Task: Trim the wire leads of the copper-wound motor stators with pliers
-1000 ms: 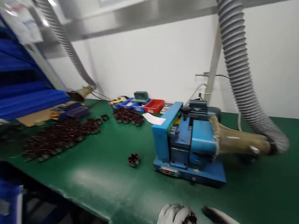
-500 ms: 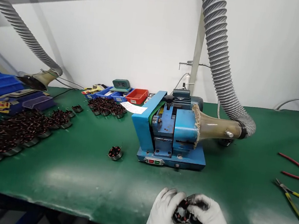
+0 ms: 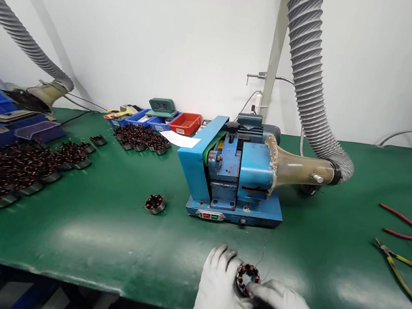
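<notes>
My white-gloved left hand (image 3: 217,289) is closed round one side of a motor stator (image 3: 237,277), a small ring with copper windings. The stator is tilted so its open face shows, and thin wire ends stick up from it. At the ring's lower right, an outstretched finger of my gloved right hand (image 3: 284,308) touches the rim. Its thumb is spread apart below. Both hands are over the front edge of the bench. Another stator (image 3: 155,203) rests by itself left of the blue belt machine (image 3: 259,169).
A large cluster of stators (image 3: 15,173) covers the left of the green bench (image 3: 104,227), with a smaller group (image 3: 141,138) behind. Red-handled pliers (image 3: 405,236) and yellow-handled cutters (image 3: 398,276) lie right. A grey duct hose (image 3: 305,71) feeds the machine's nozzle. A red bin (image 3: 187,123) stands behind.
The stator has turned to face up more clearly in my left hand. My right hand has loosened its pinch, its fingers spreading, and shifted lower. The camera view has tilted slightly.
</notes>
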Action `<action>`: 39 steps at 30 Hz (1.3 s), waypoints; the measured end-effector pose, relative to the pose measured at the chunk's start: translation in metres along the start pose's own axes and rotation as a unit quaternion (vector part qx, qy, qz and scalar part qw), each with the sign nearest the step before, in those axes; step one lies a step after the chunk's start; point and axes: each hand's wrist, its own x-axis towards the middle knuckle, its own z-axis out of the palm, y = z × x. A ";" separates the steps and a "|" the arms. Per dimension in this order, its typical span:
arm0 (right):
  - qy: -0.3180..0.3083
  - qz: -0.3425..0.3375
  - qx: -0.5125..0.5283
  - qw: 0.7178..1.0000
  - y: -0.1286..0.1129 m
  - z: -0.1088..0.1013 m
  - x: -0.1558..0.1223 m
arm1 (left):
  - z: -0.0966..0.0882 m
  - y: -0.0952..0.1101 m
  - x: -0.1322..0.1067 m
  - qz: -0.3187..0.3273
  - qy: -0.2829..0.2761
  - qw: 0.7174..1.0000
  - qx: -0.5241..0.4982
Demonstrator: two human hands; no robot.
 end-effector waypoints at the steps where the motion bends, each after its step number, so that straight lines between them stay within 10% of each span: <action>1: 0.008 -0.055 -0.058 0.997 0.004 0.008 -0.002 | 0.000 -0.001 -0.001 0.004 0.004 1.000 0.002; 5: 0.061 -0.147 -0.180 0.971 0.025 0.017 -0.007 | 0.002 0.001 -0.004 -0.020 0.016 1.000 0.010; 10: 0.006 -0.010 -0.246 0.969 0.022 -0.014 -0.006 | -0.002 0.000 -0.007 -0.032 -0.005 0.999 0.002; 16: -0.135 0.094 -0.095 0.982 -0.014 -0.040 0.020 | -0.014 0.006 0.005 -0.034 -0.169 0.975 -0.141; 23: -0.265 0.092 -0.186 0.942 -0.014 -0.037 0.054 | 0.000 0.021 0.038 -0.115 -0.302 0.901 -0.291; 32: -0.136 0.165 -0.184 0.959 0.003 -0.015 0.020 | -0.012 0.022 0.039 -0.037 -0.319 0.931 -0.171; 39: 0.025 0.225 0.152 0.962 0.013 -0.002 0.014 | -0.011 0.028 0.038 0.027 -0.298 0.951 -0.077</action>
